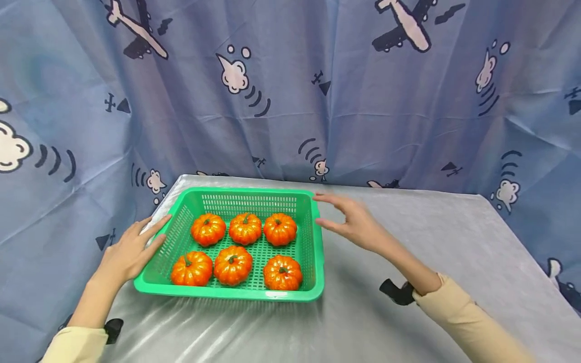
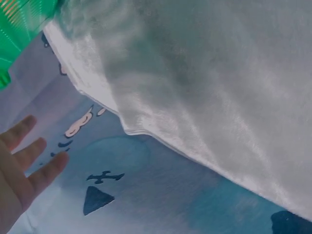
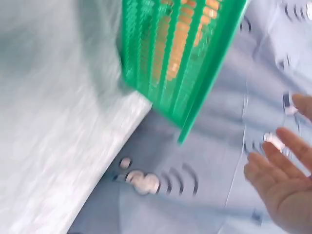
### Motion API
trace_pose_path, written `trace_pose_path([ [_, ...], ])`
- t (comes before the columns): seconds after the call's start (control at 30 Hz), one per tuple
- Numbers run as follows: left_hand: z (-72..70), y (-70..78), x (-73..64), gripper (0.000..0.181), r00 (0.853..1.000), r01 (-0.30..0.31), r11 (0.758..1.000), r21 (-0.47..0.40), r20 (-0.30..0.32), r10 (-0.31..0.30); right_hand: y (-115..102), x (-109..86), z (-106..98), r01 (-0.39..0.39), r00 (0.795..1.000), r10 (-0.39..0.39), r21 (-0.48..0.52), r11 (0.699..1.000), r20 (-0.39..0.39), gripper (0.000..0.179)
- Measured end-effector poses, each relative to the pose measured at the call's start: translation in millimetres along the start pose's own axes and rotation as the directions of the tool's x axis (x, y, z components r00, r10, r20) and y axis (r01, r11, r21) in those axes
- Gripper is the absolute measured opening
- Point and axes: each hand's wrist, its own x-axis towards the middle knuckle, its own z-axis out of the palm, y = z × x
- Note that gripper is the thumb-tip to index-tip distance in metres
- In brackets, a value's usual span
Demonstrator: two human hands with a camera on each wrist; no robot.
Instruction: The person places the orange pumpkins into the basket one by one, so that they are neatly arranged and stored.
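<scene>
A green plastic basket (image 1: 290, 294) with slotted walls sits on the table, and several small shiny orange pumpkins (image 1: 232, 265) lie inside it in two rows. My left hand (image 1: 129, 252) is at the basket's left rim, fingers extended and spread. Whether it touches the rim I cannot tell. In the left wrist view, that hand's fingers (image 2: 46, 165) are straight, with nothing between them. Beside the far right corner is my right hand (image 1: 354, 222), thumb and fingers apart and holding nothing. The right wrist view shows this hand (image 3: 287, 195) separate from the basket wall (image 3: 165, 73).
A pale grey, shiny cloth covers the table (image 1: 431, 242), which extends to the right of the basket. Blue curtain (image 1: 281, 111) printed with airplanes and clouds hangs behind and along both sides. Dark straps (image 1: 397, 292) show at the wrists.
</scene>
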Motion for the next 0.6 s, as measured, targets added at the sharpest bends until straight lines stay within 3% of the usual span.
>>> trace_pose_path([
  [0.1,-5.4,0.5,3.5,0.053,1.000,-0.008,0.999,0.053,-0.005,0.009,7.7,-17.2,-13.6,-0.116,0.987,0.112,-0.030,0.993,-0.119,0.044],
  [0.2,-7.8,-2.4,5.2,0.053,1.000,-0.013,0.997,0.070,-0.001,0.013,10.8,-32.6,-22.8,-0.193,0.969,0.184,-0.041,0.980,-0.168,0.044],
  [0.37,-6.3,-12.4,0.7,0.051,1.000,-0.004,0.999,-0.035,-0.020,0.003,11.1,-52.7,-32.4,-0.244,0.950,0.215,-0.107,0.964,-0.227,0.046],
  [0.5,-8.3,-18.0,-4.0,0.051,0.990,-0.061,0.966,-0.251,-0.136,0.027,12.3,-63.1,-34.9,-0.265,0.939,0.217,-0.156,0.952,-0.267,0.048],
  [0.6,-13.9,-11.5,-7.6,0.050,0.971,-0.080,0.958,-0.275,-0.237,0.014,12.1,-69.5,-35.9,-0.299,0.928,0.241,-0.181,0.937,-0.285,0.051],
])
